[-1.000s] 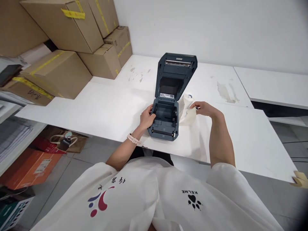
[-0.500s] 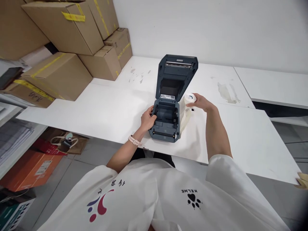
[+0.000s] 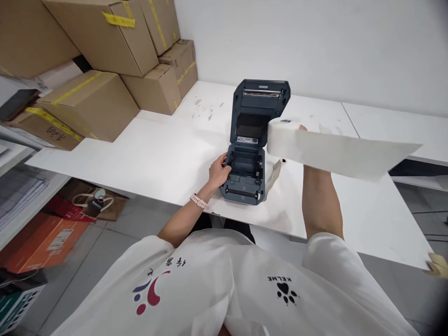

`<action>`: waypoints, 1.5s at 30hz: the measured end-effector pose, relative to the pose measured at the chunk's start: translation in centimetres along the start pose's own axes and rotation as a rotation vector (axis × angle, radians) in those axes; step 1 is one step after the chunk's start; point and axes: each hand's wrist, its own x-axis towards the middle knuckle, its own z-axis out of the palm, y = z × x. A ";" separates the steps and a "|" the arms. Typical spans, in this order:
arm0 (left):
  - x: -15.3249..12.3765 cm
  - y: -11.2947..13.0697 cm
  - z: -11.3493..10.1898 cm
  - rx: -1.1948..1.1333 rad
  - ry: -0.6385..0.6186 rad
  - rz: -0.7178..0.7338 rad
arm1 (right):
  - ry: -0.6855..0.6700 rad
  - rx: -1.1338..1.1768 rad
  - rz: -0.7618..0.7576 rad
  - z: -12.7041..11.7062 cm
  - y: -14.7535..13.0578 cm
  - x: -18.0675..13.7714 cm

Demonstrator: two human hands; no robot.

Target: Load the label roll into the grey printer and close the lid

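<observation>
A dark blue-grey label printer (image 3: 244, 179) stands on the table with its lid (image 3: 259, 107) tipped up, the bay showing. My left hand (image 3: 220, 171) grips the printer's left side, thumb over the rim. Raised to the right of the printer is a white label roll (image 3: 282, 135), its loose strip (image 3: 350, 154) trailing out to the right. My right hand (image 3: 303, 128) is closed on this roll; the strip hides most of it, and only fingertips show above. A narrow off-white paper strip (image 3: 274, 179) with a small dark-centred core (image 3: 283, 161) lies beside the printer.
Taped cardboard boxes (image 3: 94, 105) are stacked on the left of the white table (image 3: 168, 158). A white wall (image 3: 308, 46) rises behind it. Low at the left are an orange box (image 3: 45, 242) and shelving (image 3: 31, 205).
My right hand has lifted the label roll off the table beside the printer, and its loose strip now swings out to the right. My left hand stays on the printer.
</observation>
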 end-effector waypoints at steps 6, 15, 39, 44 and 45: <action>-0.5 1.4 -0.1 0.082 -0.014 0.015 | -0.313 -0.418 -0.102 3.2 -5.2 0.3; -0.5 1.6 0.0 0.095 -0.008 0.004 | -0.540 -0.860 -0.059 8.6 -3.9 2.8; -1.9 0.0 0.7 -0.260 -0.045 -0.022 | -0.167 -0.304 -0.292 12.1 -1.9 -13.1; -7.9 0.4 -0.2 -0.328 -0.183 -0.143 | -0.183 0.042 -0.329 6.6 -2.5 -11.9; -8.7 0.3 -0.4 -0.356 -0.229 -0.146 | -0.034 0.074 -0.330 5.2 -2.5 -10.6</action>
